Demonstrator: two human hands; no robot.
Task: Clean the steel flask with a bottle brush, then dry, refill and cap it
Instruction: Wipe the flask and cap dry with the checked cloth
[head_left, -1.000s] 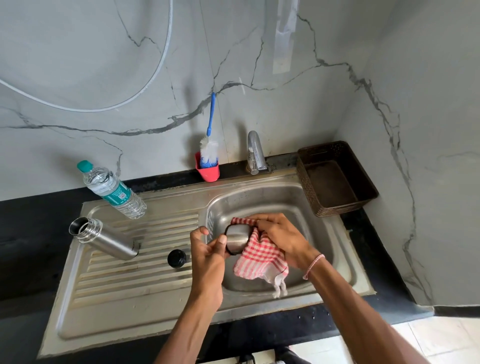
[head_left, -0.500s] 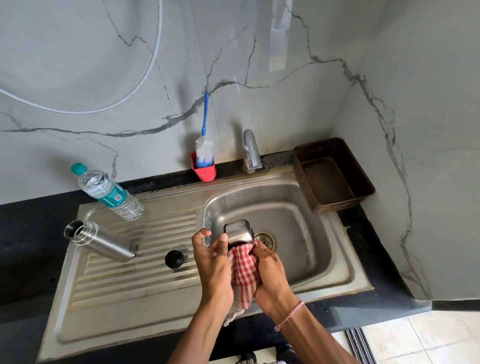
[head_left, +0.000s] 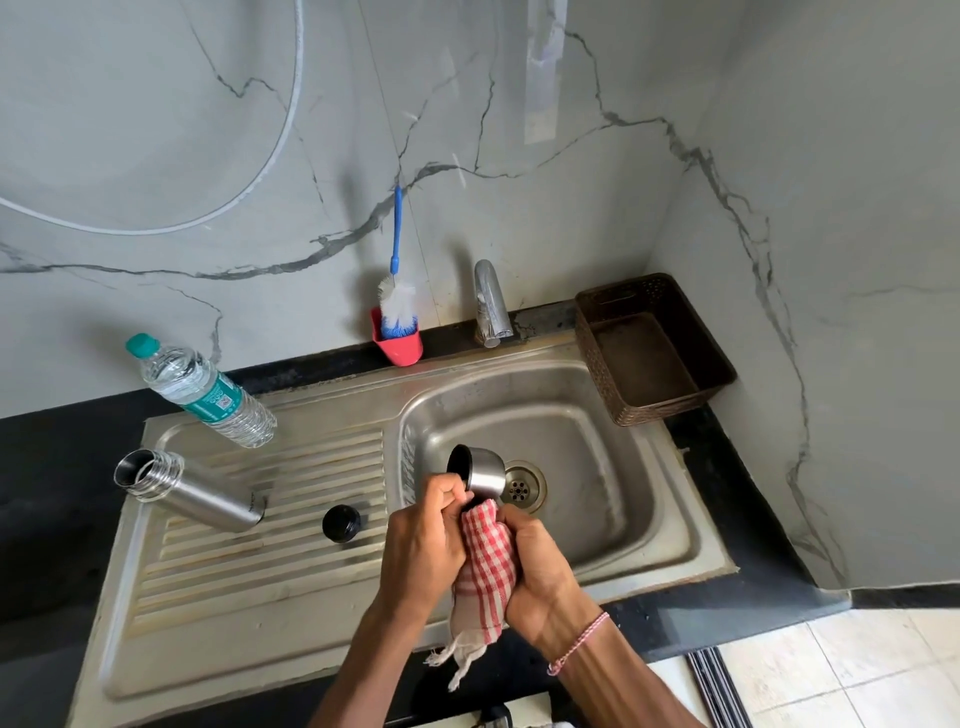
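Head view: nearest, the left grip (head_left: 423, 540) clasps the smooth steel cup (head_left: 483, 470) and the right grip (head_left: 540, 566) clenches the bunched red-checked cloth (head_left: 485, 566) over the basin (head_left: 597, 467); the cup's dark mouth now tips left, unlike half a second ago. Farther left, the cylindrical steel flask (head_left: 197, 493) lies uncapped on the ribbed drainboard (head_left: 260, 561).

Nothing here is actually readable, tbh; the only real print is on the teal label (head_left: 217, 401) round the plastic water bottle (head_left: 179, 371) at the back of the drainboard (head_left: 260, 571); it's white lettering, way too small and blurry to make out (there's a little pale square on it that might be a QR code, can't tell); the steel flask (head_left: 208, 496) has a tiny dark mark near its base, also illegible.
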